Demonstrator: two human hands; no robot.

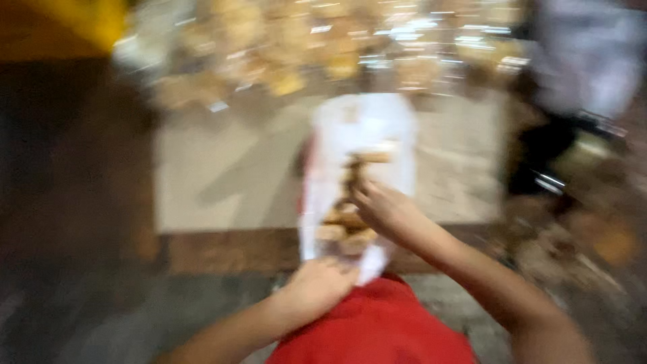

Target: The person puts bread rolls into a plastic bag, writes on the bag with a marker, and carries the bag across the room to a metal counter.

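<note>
Behind the bag (pixel 360 145), blurred packets (pixel 323 47); left hand (pixel 317 286) grips its base, right hand (pixel 377 205) pinches pieces (pixel 347 226) inside.

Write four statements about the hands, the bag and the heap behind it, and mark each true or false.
1. The left hand holds the bottom of the white bag. True.
2. The right hand rests on the red cloth. False: it is up at the bag's middle, among the brown pieces.
3. The bag is empty. False: brown pieces show in it.
4. A blurred tan heap lies beyond the bag. True.
</note>
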